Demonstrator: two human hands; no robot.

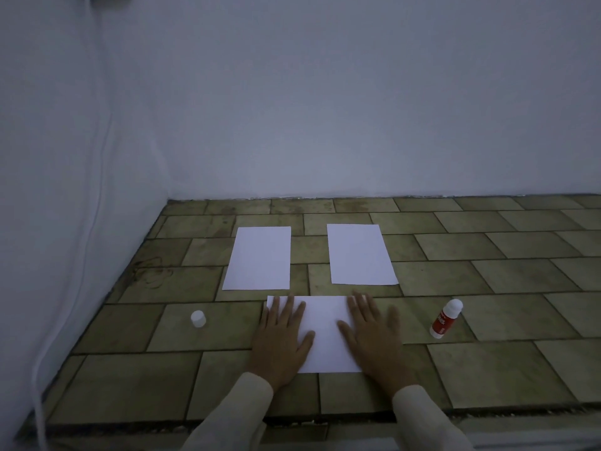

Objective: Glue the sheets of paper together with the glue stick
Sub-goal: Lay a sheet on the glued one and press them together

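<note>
The tiled counter (pixel 487 369) carries the near sheet (pixel 325 330) of white paper. Just beyond the near sheet lie the far left sheet (pixel 258 258) and the far right sheet (pixel 361 255), apart from each other. The left hand (pixel 281 336) and the right hand (pixel 370 333) press flat on the near sheet's side edges, each grip wide with straight fingers, holding nothing. The glue stick (pixel 444 319) stands upright to the right of the near sheet, and a white cap (pixel 198 319) stands to its left.

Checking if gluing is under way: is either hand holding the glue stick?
No, the left hand and right hand lie flat on the near sheet; the glue stick sits apart.
</note>
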